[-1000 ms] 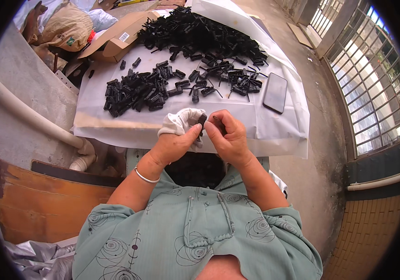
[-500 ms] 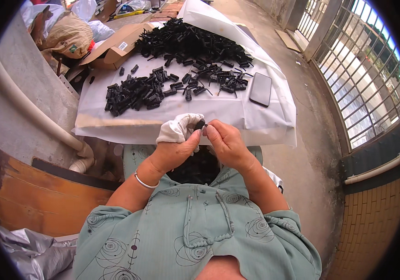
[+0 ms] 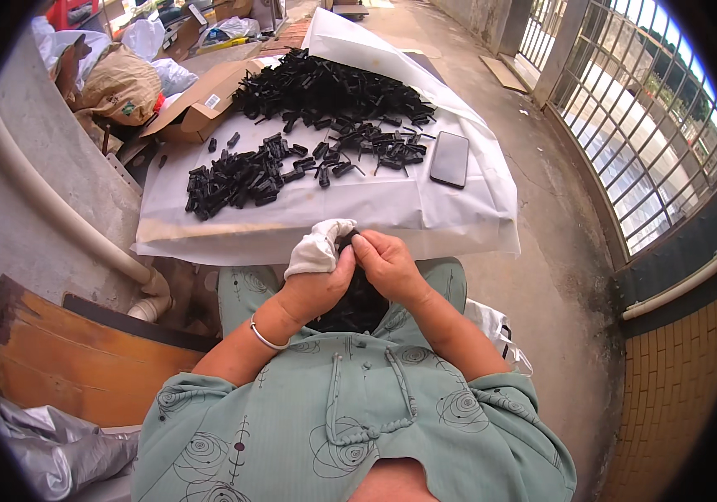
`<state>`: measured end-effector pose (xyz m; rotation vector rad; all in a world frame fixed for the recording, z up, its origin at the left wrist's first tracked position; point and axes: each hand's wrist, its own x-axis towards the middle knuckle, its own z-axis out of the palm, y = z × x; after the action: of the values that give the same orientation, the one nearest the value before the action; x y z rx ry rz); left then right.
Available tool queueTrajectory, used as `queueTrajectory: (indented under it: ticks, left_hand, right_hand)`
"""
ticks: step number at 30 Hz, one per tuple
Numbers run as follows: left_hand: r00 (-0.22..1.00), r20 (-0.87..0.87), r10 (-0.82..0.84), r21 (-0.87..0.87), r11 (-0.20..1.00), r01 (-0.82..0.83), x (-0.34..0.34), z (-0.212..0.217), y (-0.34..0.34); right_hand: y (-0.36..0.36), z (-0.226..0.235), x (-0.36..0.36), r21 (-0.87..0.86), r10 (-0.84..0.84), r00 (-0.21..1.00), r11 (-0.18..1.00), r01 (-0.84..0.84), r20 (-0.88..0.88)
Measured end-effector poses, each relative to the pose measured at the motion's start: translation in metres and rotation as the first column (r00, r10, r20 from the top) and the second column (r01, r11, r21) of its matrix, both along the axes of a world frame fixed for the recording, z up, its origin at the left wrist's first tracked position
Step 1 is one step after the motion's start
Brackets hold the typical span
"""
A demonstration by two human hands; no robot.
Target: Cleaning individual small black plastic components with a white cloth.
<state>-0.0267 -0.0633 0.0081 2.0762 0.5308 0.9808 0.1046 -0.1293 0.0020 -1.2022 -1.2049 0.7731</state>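
Note:
Close to the front edge of the white-covered table (image 3: pixel 392 209), my two hands meet over my lap. My left hand (image 3: pixel 318 289), its fingers wrapped in a white cloth or partial glove (image 3: pixel 315 253), is closed around a small black plastic part (image 3: pixel 347 240). The thumb and fingers of my right hand (image 3: pixel 387 263) pinch at the same part and cover much of it. Beyond them lies a loose heap of similar black parts (image 3: pixel 237 180). A smaller cluster (image 3: pixel 396 148) with thin protruding stems lies right of it, and a large pile (image 3: pixel 325 92) rises behind.
A dark-screened phone (image 3: pixel 449 160) lies at the table's right side. An open cardboard box (image 3: pixel 199 105) and stuffed bags (image 3: pixel 120 79) crowd the far left. Dark contents (image 3: pixel 350 308) show below my hands. A pale pipe (image 3: pixel 66 197) runs along the left wall; a barred gate (image 3: pixel 638 125) stands right.
My right fingers have closed in over the black part, which shows less now. Both hands sit slightly lower and further left in the picture, and the whole view has shifted a little.

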Motion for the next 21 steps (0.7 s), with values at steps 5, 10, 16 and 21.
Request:
queueTrajectory:
  ticks: [5,10,16,21]
  left_hand:
    - [0.995,0.096,-0.025,-0.388,0.920,0.060,-0.004,0.022,0.017]
    - [0.963,0.271,0.002,-0.701,0.686,0.196,-0.010,0.024,0.025]
    - [0.987,0.028,-0.157,-0.615,0.776,0.141,-0.009,0.029,0.038]
    - [0.986,0.008,-0.169,-0.578,0.804,0.143,-0.007,0.027,0.062]
  right_hand:
    - [-0.002,0.021,0.012,-0.023,-0.041,0.949,0.998,0.050,0.312]
    - [0.019,-0.003,0.017,0.220,-0.060,0.934,0.975,-0.021,0.353]
    - [0.043,0.010,0.026,0.180,0.034,0.949,0.979,-0.094,0.314]
    - [0.069,0.027,0.024,-0.023,0.135,0.973,0.991,-0.133,0.185]
